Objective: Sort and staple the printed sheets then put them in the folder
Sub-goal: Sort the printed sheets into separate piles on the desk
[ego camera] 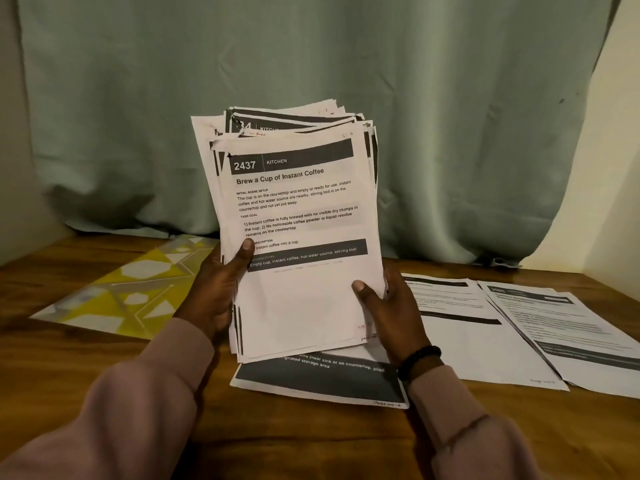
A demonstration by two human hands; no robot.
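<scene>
1. Left hand (214,289) and right hand (391,310) clamp thumbs and fingers on the upright stack of printed sheets (298,237) above the tabletop's (311,441) middle.
2. The yellow folder (121,289) lies toward the left edge.
3. Loose sheets (502,323) lie toward the right edge.

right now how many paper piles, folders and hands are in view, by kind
paper piles: 4 (held stack, sheet under it, two piles on the right)
folders: 1, yellow patterned
hands: 2, left, right
total: 7
</scene>
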